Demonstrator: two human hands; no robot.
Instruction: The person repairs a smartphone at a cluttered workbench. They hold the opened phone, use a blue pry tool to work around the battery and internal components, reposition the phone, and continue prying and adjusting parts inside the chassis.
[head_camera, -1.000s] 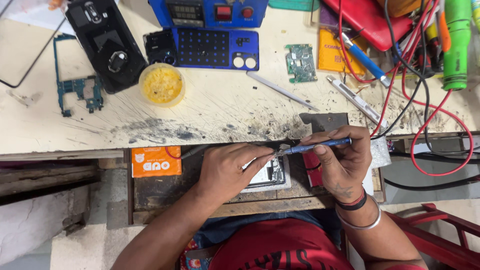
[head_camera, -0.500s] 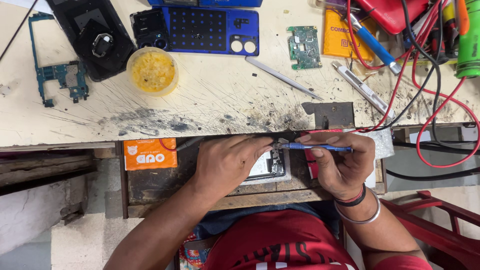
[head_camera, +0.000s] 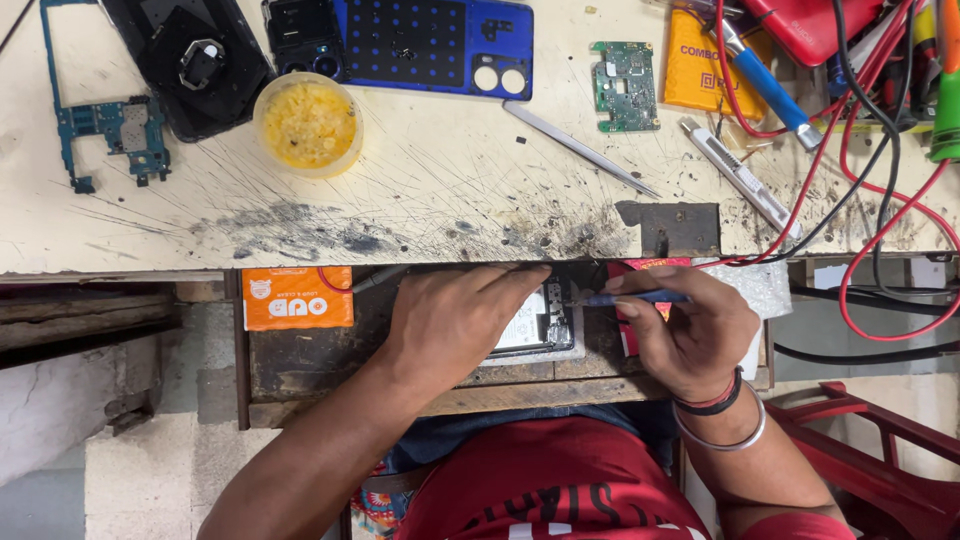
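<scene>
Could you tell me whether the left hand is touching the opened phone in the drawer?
Touching. The head view shows the left hand lying flat over the phone, covering its left part.

Count at bench, head view:
- Hands: 2, left hand and right hand, both at the near edge.
- Blue-handled tool: 1, in the right hand.
- Opened phone: 1, under the left hand.
- Loose circuit boards: 2, green board at far edge, teal board at far left corner.
- Yellow cup: 1.
- Tweezers: 1.
- Utility knife: 1.
- Blue perforated panel: 1.
- Orange packets: 2, one below near edge, one at far edge.
- Wrist bands: 2, on the right wrist.
</scene>
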